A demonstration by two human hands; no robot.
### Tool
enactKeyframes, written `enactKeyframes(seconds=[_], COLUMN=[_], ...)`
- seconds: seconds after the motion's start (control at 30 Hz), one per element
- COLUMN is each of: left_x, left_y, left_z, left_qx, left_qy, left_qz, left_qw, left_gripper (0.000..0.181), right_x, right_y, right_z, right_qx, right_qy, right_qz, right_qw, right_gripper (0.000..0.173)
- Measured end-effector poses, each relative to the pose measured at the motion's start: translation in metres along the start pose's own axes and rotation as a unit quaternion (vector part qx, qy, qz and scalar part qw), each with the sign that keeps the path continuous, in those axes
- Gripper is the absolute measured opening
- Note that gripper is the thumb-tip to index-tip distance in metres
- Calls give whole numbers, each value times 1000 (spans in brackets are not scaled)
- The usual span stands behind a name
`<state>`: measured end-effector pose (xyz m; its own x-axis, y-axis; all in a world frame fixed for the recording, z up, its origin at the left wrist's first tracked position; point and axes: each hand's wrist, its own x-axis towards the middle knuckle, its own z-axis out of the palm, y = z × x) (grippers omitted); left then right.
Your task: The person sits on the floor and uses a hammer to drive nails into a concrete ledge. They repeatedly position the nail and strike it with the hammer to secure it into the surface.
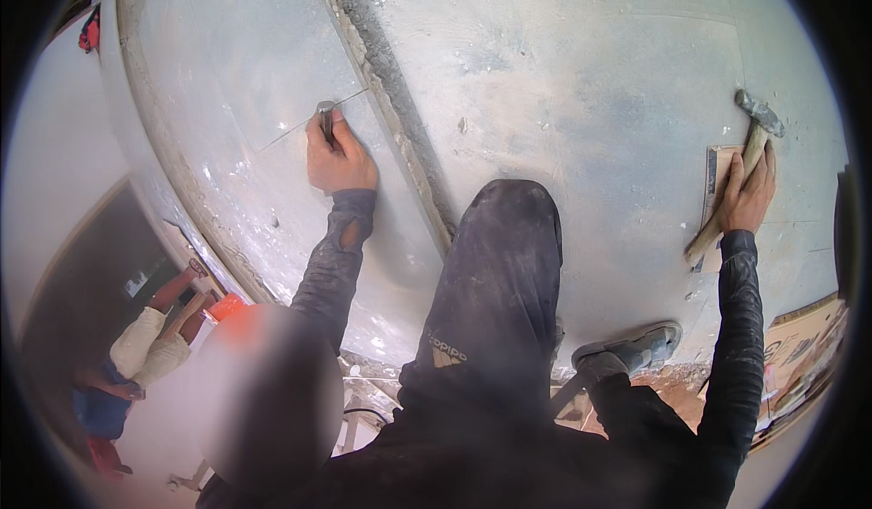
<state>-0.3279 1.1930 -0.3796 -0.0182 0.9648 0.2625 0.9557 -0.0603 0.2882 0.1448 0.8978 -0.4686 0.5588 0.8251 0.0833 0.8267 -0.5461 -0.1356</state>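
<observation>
My left hand (344, 161) is closed around a short steel chisel (326, 117), its blunt end up and its lower end hidden by my fingers. It rests on the grey concrete floor (599, 114), over a thin scored line (289, 132) that runs to a rough channel (392, 76) cut in the surface. Far to the right, my right hand (748, 192) holds the wooden handle of a hammer (756, 131). The hammer's worn metal head points away from me. Beneath the handle lies a flat piece of cardboard (712, 192).
My bent knee (507, 250) is between my arms, beside the channel; my shoe (633, 347) is at lower right. A printed cardboard box (800, 339) stands by the right rim. Another person (150, 345) is at lower left. A raised edge (160, 161) borders the floor's left side.
</observation>
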Motion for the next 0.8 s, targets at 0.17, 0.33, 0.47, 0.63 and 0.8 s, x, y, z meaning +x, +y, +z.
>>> enactKeyframes(seconds=[0.17,0.33,0.47,0.63,0.8], left_x=[-4,-4,-6,-5,2], left_y=[7,2,2,10,-2], left_z=[-6,-1,-4,-1,0], left_qx=[27,19,42,23,-13], left_qy=[-59,-10,-16,-44,-29], left_qz=[-32,3,-12,-24,-5], left_qw=[997,1000,999,998,999], left_gripper=[29,30,29,30,33], right_x=[18,57,89,100,126], right_y=[-20,-92,-157,-197,-211], right_z=[4,-18,-16,-29,-41], right_qx=[-38,148,351,508,644], right_qy=[16,60,30,-75,-141], right_qz=[152,391,371,291,269], right_qw=[988,907,859,807,702], right_gripper=[47,41,44,45,35])
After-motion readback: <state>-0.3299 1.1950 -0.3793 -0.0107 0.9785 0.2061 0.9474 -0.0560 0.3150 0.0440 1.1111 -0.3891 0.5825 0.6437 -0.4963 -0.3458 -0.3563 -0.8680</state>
